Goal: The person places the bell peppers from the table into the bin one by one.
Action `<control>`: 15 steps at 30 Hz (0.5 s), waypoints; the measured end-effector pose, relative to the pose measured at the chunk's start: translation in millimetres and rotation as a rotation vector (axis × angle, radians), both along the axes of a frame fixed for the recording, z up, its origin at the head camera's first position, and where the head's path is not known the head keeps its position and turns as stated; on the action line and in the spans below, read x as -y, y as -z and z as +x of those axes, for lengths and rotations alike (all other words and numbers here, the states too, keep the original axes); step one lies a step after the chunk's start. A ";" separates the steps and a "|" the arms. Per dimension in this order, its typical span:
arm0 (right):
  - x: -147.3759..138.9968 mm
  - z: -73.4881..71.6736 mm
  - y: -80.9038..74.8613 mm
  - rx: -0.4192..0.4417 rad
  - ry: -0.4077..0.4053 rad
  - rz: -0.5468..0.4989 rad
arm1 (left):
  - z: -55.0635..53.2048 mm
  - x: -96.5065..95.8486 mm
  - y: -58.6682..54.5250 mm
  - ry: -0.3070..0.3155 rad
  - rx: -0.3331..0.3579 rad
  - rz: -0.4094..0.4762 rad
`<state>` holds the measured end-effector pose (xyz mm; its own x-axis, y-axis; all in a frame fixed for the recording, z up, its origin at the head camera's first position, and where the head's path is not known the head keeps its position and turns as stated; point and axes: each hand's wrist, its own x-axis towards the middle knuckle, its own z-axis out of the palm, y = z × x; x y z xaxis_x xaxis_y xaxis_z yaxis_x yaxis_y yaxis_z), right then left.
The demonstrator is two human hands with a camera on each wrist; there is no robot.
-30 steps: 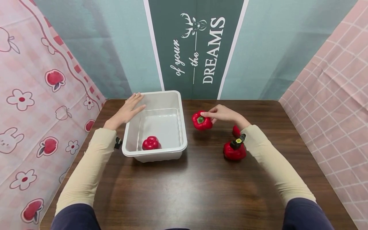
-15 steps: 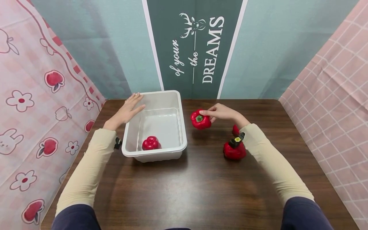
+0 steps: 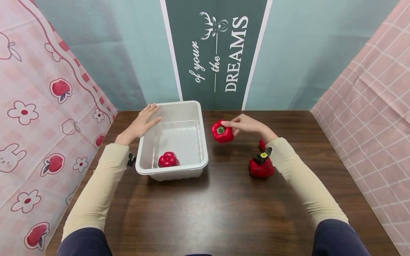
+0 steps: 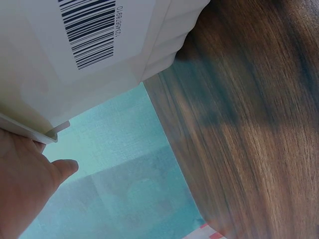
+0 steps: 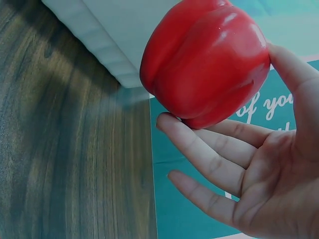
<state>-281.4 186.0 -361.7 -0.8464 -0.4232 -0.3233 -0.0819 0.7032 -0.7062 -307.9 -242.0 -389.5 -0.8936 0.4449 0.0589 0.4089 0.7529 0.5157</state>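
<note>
My right hand (image 3: 246,125) pinches a red bell pepper (image 3: 222,132) between thumb and fingers, held above the table just right of a white plastic bin (image 3: 204,142). In the right wrist view the pepper (image 5: 207,64) hangs close to the bin's side wall. My left hand (image 3: 141,121) rests with straight fingers on the bin's upper left rim; in the left wrist view its thumb (image 4: 65,169) sticks out beside the rim. Inside the bin, near its front wall, lies another red bell pepper (image 3: 168,159).
Under my right wrist a red bell pepper (image 3: 261,168) stands on the brown table (image 3: 192,213), partly covered by the wrist camera. Behind it shows part of another red thing (image 3: 262,145), mostly hidden. Fabric-covered walls (image 3: 288,53) border the table at the back and both sides.
My right hand has carried the bell pepper slightly left and up, toward the bin. The left hand, the bin and the pepper inside it have stayed in place.
</note>
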 end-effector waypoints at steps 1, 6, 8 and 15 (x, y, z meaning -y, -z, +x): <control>0.0 0.3 0.2 0.000 0.000 -0.004 | 1.1 -0.2 0.4 -0.001 -0.002 0.001; 0.3 3.1 -0.1 0.011 0.012 -0.037 | 6.4 -1.6 2.6 -0.006 -0.013 0.005; 0.5 4.7 -0.2 0.015 0.017 -0.042 | 8.5 -2.1 3.7 -0.010 -0.015 0.006; 0.6 9.1 -1.3 0.004 0.015 -0.058 | 16.4 -3.5 7.1 -0.022 -0.014 0.005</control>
